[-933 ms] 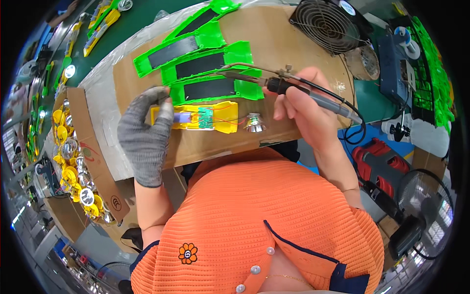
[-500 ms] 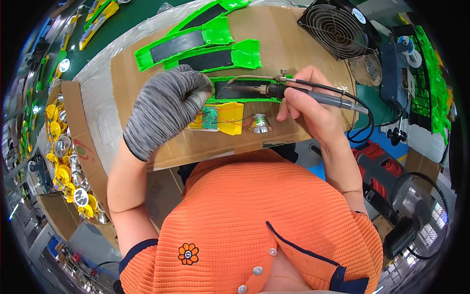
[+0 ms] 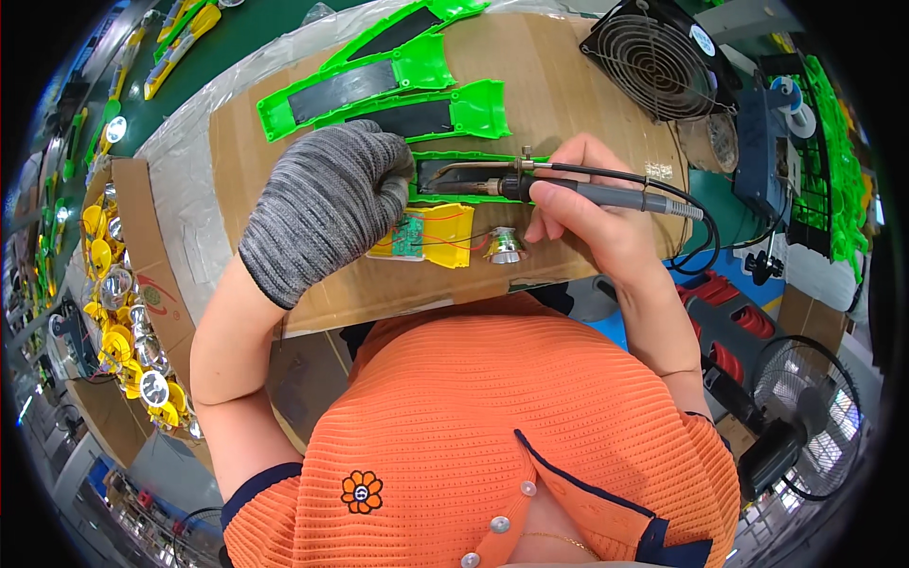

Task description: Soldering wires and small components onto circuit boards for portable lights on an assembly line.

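In my right hand [image 3: 601,218] is a soldering iron [image 3: 592,195] with a thin metal feed tube clamped above it, its tip pointing left. That tip lies over a green plastic shell with a black panel [image 3: 462,175], close to my left fingers. My left hand [image 3: 327,208], in a grey knitted glove, is closed at the shell's left end; what its fingers pinch is hidden. Just below lies a yellow housing piece [image 3: 450,237] with a green circuit board [image 3: 409,232], partly covered by the glove. Thin wires run from it to a small silver reflector [image 3: 506,247].
Several green shells [image 3: 417,118] with black panels lie across the far part of the cardboard sheet [image 3: 540,76]. A caged fan [image 3: 653,62] stands at far right, beside a blue-grey box [image 3: 760,142]. At left a carton [image 3: 151,227] holds yellow and silver reflectors [image 3: 118,284].
My right hand has brought the soldering iron left and slightly nearer me, its tip now close to my left fingers. My left hand has shifted only a little.
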`<state>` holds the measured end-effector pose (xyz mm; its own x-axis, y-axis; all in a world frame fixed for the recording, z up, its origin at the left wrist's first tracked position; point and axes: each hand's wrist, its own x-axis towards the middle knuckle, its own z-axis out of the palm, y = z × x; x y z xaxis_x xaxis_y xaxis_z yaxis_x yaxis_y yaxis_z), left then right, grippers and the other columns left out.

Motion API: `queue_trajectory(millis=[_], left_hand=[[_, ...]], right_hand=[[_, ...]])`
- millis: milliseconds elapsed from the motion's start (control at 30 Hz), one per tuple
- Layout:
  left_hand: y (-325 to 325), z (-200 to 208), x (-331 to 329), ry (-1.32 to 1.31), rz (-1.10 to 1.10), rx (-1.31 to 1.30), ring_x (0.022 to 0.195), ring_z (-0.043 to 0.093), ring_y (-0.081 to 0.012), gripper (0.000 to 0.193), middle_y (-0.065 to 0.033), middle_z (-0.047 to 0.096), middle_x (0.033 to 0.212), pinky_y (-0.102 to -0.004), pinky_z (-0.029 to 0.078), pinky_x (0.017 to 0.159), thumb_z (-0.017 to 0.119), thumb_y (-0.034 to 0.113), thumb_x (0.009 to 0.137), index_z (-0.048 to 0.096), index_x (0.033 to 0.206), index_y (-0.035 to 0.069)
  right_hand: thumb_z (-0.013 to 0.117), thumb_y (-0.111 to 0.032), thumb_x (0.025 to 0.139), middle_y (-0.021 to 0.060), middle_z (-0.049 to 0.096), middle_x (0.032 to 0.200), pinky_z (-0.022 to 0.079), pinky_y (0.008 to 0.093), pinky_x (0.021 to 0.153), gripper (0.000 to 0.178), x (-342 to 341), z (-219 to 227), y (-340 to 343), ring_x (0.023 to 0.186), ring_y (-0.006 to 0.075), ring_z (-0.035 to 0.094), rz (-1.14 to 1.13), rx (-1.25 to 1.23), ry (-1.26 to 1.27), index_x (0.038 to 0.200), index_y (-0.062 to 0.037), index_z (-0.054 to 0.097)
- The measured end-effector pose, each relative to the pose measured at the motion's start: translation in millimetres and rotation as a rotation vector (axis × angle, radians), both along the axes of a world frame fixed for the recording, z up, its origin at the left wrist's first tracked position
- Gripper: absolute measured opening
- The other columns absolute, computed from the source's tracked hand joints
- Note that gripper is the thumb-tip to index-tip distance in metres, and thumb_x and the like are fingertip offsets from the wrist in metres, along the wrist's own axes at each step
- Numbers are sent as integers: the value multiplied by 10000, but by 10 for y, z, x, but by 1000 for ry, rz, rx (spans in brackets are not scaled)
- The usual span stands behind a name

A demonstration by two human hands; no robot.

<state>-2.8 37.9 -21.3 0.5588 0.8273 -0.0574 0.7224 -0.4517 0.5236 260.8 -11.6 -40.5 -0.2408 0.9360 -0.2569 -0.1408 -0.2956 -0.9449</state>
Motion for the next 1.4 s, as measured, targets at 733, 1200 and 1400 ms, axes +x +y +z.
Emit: queue_trajectory(millis=[733,1200,1400], left_hand=[[2,7,21,31,-15,10,797,653,-333,107,-149,667,828,-399,529,752,677,77,800,706,890,28],[-14,55,31,74,-26,30,812,647,-337,112,-151,662,849,-407,523,752,677,103,825,707,908,35],[-109,208,57,63,-16,114,820,640,-338,126,-147,653,858,-404,513,751,715,94,802,712,915,39]], right_hand=[[667,-65,898,60,593,657,527,291,576,133,36,-52,14,596,149,616,-52,36,109,903,0,550],[623,4,903,104,586,705,531,328,550,121,184,-3,-123,555,156,564,-196,151,203,963,23,520],[609,-9,915,79,549,673,523,325,544,121,286,-45,-213,557,158,563,-220,158,199,974,11,505]])
